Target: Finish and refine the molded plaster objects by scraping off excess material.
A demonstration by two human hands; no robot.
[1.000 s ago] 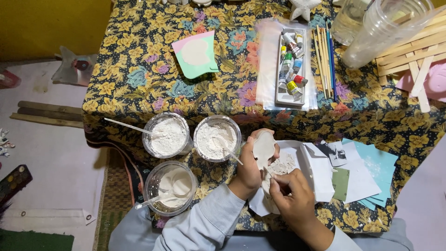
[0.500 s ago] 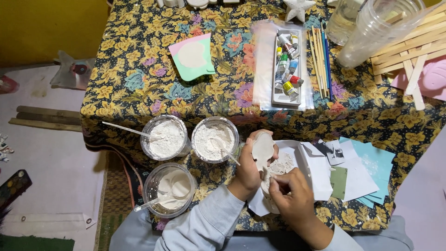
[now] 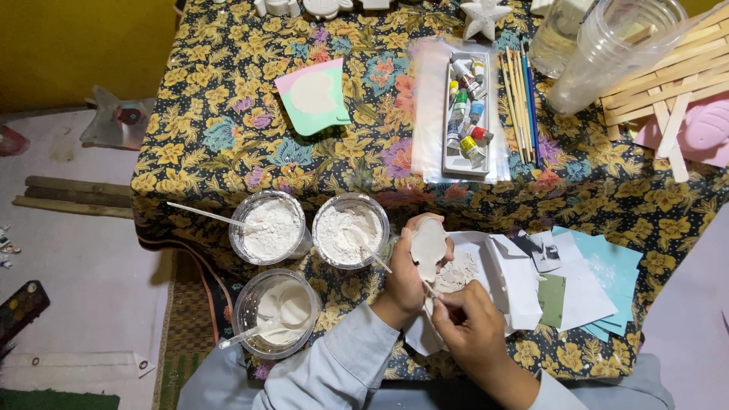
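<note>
My left hand (image 3: 406, 277) grips a white plaster piece (image 3: 429, 247) near the table's (image 3: 228, 137) front edge; my right hand (image 3: 471, 330) pinches a thin tool (image 3: 430, 289) against it.

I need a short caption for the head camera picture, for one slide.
Left hand holds a white plaster piece while the right hand works its edge with a thin tool, beside three tubs of white powder.

1. I see a clear plastic sleeve (image 3: 429, 106) lying flat on the floral cloth near the top centre, rectangular, with a white tray of paint tubes (image 3: 465, 114) on it.
2. The tubes carry small coloured labels: green, blue, yellow, red.
3. Three round clear tubs (image 3: 349, 228) of white powder or paste stand at the near left edge, unlabelled.
</note>
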